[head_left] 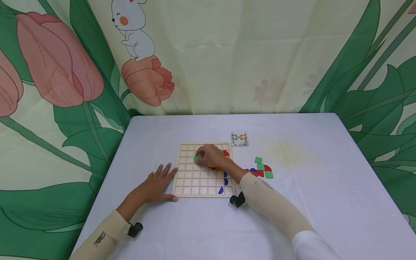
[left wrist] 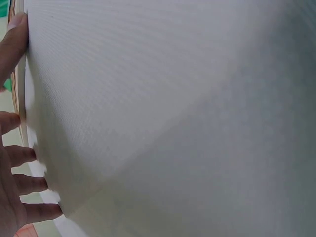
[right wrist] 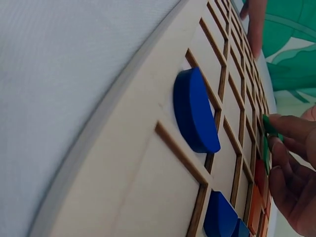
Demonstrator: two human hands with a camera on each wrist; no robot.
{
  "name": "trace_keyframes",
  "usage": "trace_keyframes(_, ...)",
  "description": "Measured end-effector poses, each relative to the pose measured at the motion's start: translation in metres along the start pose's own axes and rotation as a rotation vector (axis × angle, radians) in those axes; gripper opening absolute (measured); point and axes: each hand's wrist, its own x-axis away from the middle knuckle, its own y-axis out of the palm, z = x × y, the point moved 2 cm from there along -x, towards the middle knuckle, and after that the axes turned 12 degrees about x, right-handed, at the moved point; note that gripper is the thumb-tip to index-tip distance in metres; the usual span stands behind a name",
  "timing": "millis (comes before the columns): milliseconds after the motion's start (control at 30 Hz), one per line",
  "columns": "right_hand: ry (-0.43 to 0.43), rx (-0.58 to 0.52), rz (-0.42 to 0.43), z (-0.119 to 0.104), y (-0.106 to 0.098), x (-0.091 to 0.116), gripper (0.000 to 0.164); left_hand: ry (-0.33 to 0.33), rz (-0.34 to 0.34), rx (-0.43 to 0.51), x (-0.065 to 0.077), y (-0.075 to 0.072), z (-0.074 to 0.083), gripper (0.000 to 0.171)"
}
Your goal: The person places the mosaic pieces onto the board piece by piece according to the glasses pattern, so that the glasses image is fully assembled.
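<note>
Over the upper middle of a wooden grid board (head_left: 190,182), my right hand (head_left: 212,156) pinches a small green square tile (head_left: 196,158) between thumb and fingers. The same green tile (right wrist: 268,124) shows partly in the right wrist view, at the fingertips. My left hand (head_left: 158,186) lies spread on the table at the board's left side, its fingertips and thumb near or touching the frame. Blue half-round pieces (right wrist: 196,109) sit along the board's right side. Red and orange pieces (right wrist: 255,210) stand in cells farther up, partly hidden by my right hand in the head view.
Right of the board lies a loose cluster of green, red and blue pieces (head_left: 260,167). A small pattern card (head_left: 239,139) rests beyond the board's upper right corner. All stand on a white-covered table (head_left: 312,202), with a printed curtain (head_left: 208,54) behind its far edge.
</note>
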Motion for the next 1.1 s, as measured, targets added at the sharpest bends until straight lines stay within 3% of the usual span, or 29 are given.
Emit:
trace_keyframes(600, 0.021, 0.107, -0.014, -0.003, -0.001, -0.001, 0.024, 0.004, 0.013, -0.007, -0.002, 0.003, -0.004, 0.112)
trace_keyframes(933, -0.105, -0.042, -0.068, 0.018, -0.014, 0.016, 0.031, -0.002, 0.014, 0.007, -0.003, 0.005, -0.004, 0.113)
trace_keyframes(1100, -0.047, -0.113, -0.047, 0.044, -0.032, 0.042, 0.031, 0.002, 0.019, 0.005, -0.003, 0.004, -0.005, 0.113)
